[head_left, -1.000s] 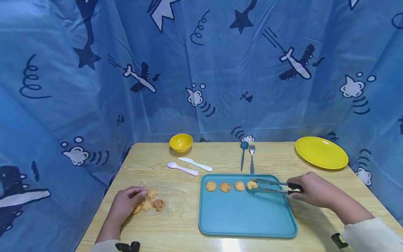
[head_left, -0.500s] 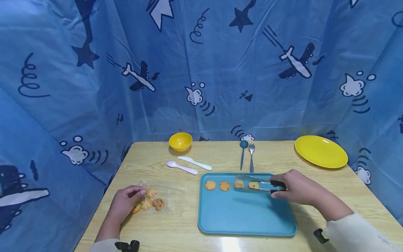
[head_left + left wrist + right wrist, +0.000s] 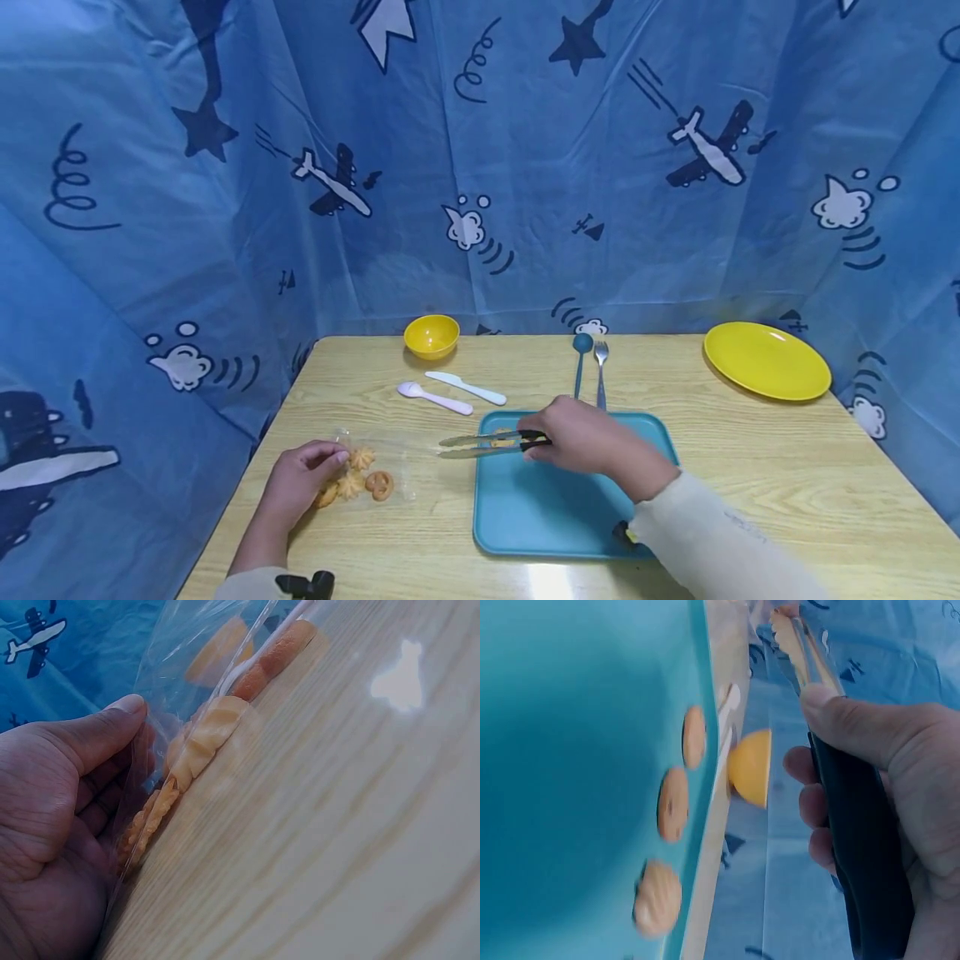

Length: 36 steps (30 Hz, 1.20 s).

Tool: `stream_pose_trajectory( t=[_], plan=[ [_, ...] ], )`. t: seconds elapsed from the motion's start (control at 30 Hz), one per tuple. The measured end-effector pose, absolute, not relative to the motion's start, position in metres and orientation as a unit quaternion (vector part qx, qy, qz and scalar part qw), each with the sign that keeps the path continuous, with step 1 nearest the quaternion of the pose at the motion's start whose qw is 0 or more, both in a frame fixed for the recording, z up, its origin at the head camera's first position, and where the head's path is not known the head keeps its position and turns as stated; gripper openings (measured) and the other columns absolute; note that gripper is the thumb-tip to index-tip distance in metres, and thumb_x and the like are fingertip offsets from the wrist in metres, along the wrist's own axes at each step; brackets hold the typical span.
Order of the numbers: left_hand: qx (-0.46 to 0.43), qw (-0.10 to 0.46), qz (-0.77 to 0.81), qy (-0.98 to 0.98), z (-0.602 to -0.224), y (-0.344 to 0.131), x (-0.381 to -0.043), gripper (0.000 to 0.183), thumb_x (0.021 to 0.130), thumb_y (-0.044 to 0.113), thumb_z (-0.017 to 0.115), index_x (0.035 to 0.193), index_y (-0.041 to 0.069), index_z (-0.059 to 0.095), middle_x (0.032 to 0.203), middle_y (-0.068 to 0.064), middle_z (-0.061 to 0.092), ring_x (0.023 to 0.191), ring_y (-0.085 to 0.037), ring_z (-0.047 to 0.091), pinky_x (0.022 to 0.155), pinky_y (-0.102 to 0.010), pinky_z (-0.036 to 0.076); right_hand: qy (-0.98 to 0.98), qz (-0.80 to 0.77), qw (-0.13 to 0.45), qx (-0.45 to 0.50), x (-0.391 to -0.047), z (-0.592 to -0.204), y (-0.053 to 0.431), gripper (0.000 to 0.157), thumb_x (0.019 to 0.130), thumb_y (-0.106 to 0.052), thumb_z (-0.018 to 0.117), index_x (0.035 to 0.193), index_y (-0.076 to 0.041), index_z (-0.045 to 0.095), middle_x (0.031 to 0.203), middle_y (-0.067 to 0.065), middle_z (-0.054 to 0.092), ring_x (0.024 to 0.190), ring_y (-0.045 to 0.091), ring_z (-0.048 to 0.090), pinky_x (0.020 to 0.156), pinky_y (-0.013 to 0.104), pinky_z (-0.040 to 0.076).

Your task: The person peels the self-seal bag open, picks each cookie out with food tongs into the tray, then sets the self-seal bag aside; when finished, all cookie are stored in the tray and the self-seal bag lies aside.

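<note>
My left hand (image 3: 300, 483) pinches the edge of a clear plastic bag (image 3: 169, 667) between thumb and fingers. Inside the bag lie several cookies, among them a pretzel-shaped one (image 3: 379, 484) and a ridged one (image 3: 202, 739). My right hand (image 3: 581, 437) grips metal tongs (image 3: 870, 847) by their black handles. The tongs reach leftward across the far left part of the blue tray (image 3: 540, 533), their tips apart with nothing between them. On the tray, a row of cookies shows in the right wrist view, including a chocolate-chip cookie (image 3: 673, 804) and a swirled cookie (image 3: 658, 898); my right hand mostly hides this row in the head view.
Beyond the bag lie a lilac spoon (image 3: 435, 398) and a white knife (image 3: 467, 388), with a yellow bowl (image 3: 431, 337) behind them. A dark teal spoon (image 3: 581, 362) and a fork (image 3: 602, 375) lie behind the tray. A yellow plate (image 3: 767, 361) sits at the far right.
The right hand has carried the tongs leftward, from the rightmost cookie in the row to past the tray's left edge. That cookie stays on the tray. The left hand keeps its place on the bag.
</note>
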<state>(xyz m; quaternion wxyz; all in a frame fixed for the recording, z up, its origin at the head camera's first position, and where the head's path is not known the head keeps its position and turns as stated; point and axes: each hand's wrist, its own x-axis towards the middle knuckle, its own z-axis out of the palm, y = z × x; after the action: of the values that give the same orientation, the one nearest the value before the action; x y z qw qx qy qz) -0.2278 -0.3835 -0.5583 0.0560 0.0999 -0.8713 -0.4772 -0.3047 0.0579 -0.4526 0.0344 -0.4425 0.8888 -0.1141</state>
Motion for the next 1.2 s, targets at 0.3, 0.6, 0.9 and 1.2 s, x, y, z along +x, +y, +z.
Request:
stream_pose_trajectory(
  t=[0.3, 0.6, 0.9, 1.2],
  plan=[
    [0.103, 0.056, -0.469, -0.875, -0.559, -0.386, -0.227, 0.031, 0.098, 0.040, 0.068, 0.115, 0.016, 0.076, 0.122, -0.005, 0.073, 0.124, -0.026, 0.062, 0.104, -0.044, 0.052, 0.887, -0.067, 0.044, -0.456, -0.306, -0.468, 0.004, 0.021, 0.092, -0.039, 0.076, 0.105, -0.023, 0.072, 0.069, -0.014, 0.056, 0.061, 0.004, 0.050, 0.058, 0.025, 0.045],
    [0.098, 0.057, -0.471, -0.875, -0.559, -0.385, -0.228, 0.030, 0.098, 0.038, 0.068, 0.116, 0.015, 0.076, 0.122, -0.006, 0.073, 0.124, -0.027, 0.062, 0.105, -0.046, 0.052, 0.866, -0.071, 0.073, -0.489, -0.309, -0.476, -0.032, 0.027, 0.089, -0.043, 0.079, 0.105, -0.023, 0.070, 0.075, -0.016, 0.060, 0.065, 0.002, 0.054, 0.062, 0.024, 0.049],
    [0.095, 0.058, -0.478, -0.871, -0.560, -0.383, -0.227, 0.030, 0.098, 0.039, 0.069, 0.116, 0.016, 0.076, 0.120, -0.004, 0.073, 0.123, -0.026, 0.063, 0.102, -0.043, 0.053, 0.863, -0.063, 0.086, -0.493, -0.312, -0.476, -0.052, 0.018, 0.089, -0.038, 0.080, 0.096, -0.026, 0.069, 0.074, -0.017, 0.059, 0.063, 0.005, 0.052, 0.060, 0.023, 0.048],
    [0.092, 0.063, -0.474, -0.873, -0.556, -0.383, -0.226, 0.031, 0.098, 0.040, 0.069, 0.114, 0.014, 0.076, 0.119, -0.005, 0.073, 0.120, -0.025, 0.063, 0.101, -0.039, 0.053, 0.866, -0.065, 0.084, -0.488, -0.311, -0.472, -0.048, 0.018, 0.090, -0.038, 0.080, 0.097, -0.025, 0.069, 0.075, -0.016, 0.059, 0.064, 0.005, 0.052, 0.060, 0.023, 0.048]
  ],
)
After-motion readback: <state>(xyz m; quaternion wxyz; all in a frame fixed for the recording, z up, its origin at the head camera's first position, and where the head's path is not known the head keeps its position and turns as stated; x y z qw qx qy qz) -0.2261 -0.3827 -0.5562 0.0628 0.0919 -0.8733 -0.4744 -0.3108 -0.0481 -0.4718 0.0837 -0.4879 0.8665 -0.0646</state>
